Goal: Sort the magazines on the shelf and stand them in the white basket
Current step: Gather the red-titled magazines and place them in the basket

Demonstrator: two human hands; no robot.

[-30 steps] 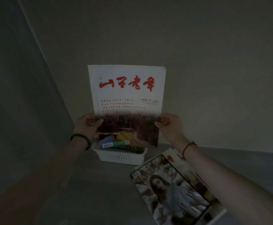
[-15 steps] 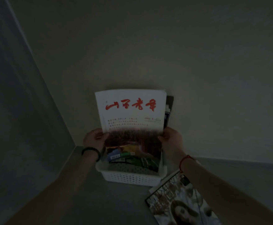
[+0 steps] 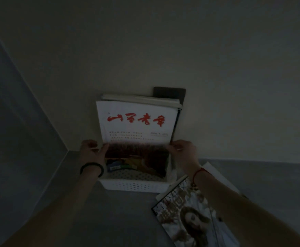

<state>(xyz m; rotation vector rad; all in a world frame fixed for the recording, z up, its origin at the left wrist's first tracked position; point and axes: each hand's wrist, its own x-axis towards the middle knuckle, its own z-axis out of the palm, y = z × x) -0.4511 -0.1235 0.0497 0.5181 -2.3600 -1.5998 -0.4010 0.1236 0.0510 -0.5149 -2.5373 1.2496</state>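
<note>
The place is dim. A pale wall (image 3: pixel 217 59) fills most of the view, and a grey shelf (image 3: pixel 110 220) runs along the bottom, with a darker side wall (image 3: pixel 12 122) on the left.

On the shelf, pushed up near the pale wall, sits the white basket (image 3: pixel 136 185). It has little holes in its front. Some magazines already stand in it at the back (image 3: pixel 140 98), leaning on the wall, and a dark one (image 3: pixel 170 91) pokes up behind them.

The next biggest thing is the magazine with red writing (image 3: pixel 136 125). It stands up tall with its bottom edge down inside the basket, just in front of the others. This looks like the step going on — putting this one in so it stands.

To the right of the basket a magazine with a picture of a person on it (image 3: pixel 195 221) lies flat on the shelf, on top of more flat ones.

The left hand (image 3: pixel 92 152) pinches the left edge of the red-writing magazine, and the right hand (image 3: pixel 181 152) pinches the right edge. Both are closed on it. A black band (image 3: pixel 92 169) is on the left wrist and a red string (image 3: pixel 199 172) on the right.

Next, I think the hands should make sure it leans back and will not flop, then let go — and reach for the flat pile.
</note>
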